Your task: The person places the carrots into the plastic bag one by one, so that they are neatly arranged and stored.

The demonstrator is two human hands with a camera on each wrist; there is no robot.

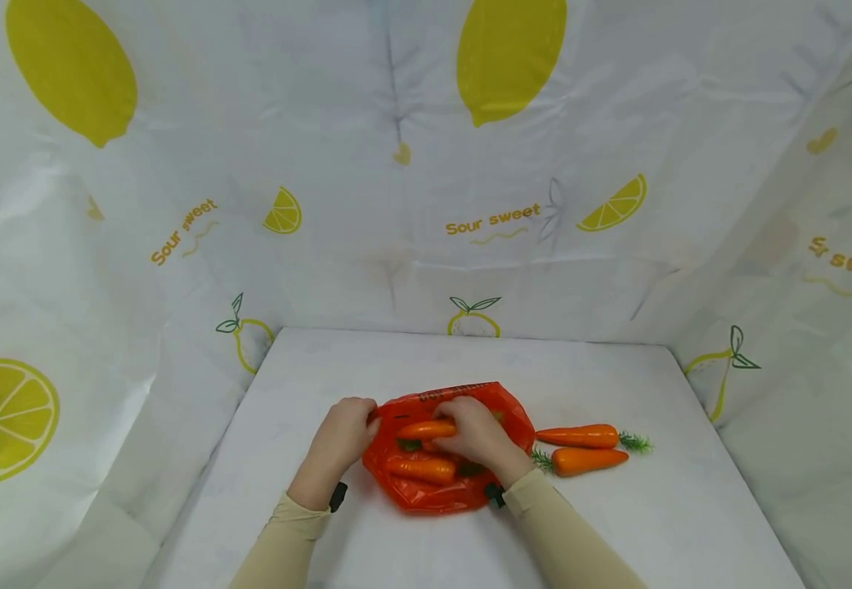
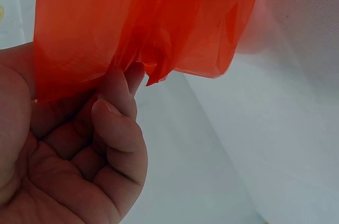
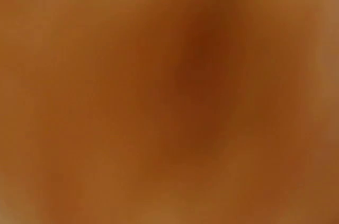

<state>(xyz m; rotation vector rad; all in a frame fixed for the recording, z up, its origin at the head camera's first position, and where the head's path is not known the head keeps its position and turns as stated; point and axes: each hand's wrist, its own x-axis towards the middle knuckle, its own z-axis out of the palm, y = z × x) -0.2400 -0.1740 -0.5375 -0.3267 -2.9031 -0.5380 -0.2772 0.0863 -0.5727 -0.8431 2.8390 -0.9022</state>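
Note:
A red plastic bag (image 1: 433, 501) lies open on the white table with orange carrots inside. My left hand (image 1: 348, 429) grips the bag's left edge; in the left wrist view, fingers (image 2: 124, 136) curl at the gathered red film. Reaching into the bag, my right hand (image 1: 473, 433) holds a carrot (image 1: 422, 429) at its right end. Below that carrot lies another carrot (image 1: 422, 469) in the bag, with dark green bits around. The right wrist view is only an orange blur, so the right fingertips are hidden there.
Two carrots with green tops, an upper carrot (image 1: 580, 436) and a lower carrot (image 1: 588, 460), lie on the table (image 1: 661, 523) right of the bag. White lemon-print sheets (image 1: 367, 245) stand behind the table and at both sides.

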